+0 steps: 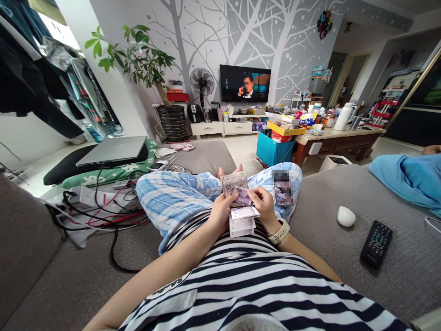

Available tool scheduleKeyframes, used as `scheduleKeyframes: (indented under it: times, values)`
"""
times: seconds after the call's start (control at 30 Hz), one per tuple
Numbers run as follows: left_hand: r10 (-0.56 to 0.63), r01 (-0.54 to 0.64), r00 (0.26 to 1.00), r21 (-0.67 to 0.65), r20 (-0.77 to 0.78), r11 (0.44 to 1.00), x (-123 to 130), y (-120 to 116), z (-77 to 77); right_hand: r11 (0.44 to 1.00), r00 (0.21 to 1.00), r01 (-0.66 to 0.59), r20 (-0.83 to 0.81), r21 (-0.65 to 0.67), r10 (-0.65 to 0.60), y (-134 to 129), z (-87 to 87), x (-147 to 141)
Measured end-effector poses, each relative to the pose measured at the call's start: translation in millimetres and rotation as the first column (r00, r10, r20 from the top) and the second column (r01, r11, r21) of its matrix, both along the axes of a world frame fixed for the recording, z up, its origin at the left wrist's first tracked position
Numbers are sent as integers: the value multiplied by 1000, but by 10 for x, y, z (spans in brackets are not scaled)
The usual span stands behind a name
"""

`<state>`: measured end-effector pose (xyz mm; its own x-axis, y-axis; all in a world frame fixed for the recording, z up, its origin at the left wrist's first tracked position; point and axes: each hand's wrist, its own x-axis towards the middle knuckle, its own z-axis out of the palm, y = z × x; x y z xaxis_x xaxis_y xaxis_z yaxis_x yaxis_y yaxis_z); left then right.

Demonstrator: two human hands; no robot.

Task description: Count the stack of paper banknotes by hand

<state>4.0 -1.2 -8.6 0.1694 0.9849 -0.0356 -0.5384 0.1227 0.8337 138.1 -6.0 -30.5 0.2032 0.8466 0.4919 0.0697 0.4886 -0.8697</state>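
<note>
My left hand [221, 209] is closed on a stack of banknotes [231, 182] marked with a 5, its thumb lying across the front. At the right edge of that stack, my right hand [263, 205] pinches a purple banknote [244, 196], which lies slanted over the stack. Below both hands, several loose pale banknotes [241, 225] rest on my lap, partly overlapping. A phone [283, 187] with a blurred screen lies on my right knee, on the blue checked trousers [172, 191]. A pale watch is on my right wrist.
On the grey sofa [320, 248] to the right are a white mouse [346, 216], a black remote [376, 244] and a blue cloth [406, 179]. Tangled cables [99, 211] and a laptop [113, 151] lie to the left. Ahead stand a cluttered table [341, 133] and a blue bin [274, 149].
</note>
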Motion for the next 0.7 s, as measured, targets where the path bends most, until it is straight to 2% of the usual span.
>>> scheduleKeyframes:
  times: [0.23, 0.5, 0.7]
  values:
    - [51, -51, 999, 26, 14, 998, 2, 3, 13, 999, 999, 29, 33, 22, -29, -24, 19, -2]
    - [51, -52, 997, 18, 57, 999, 2, 109, -99, 992, 1000, 20, 12, 123, -22, -84, 43, -6]
    - [71, -72, 997, 16, 18, 997, 6, 60, -35, 990, 1000, -7, 2, 142, 6, -92, 38, -4]
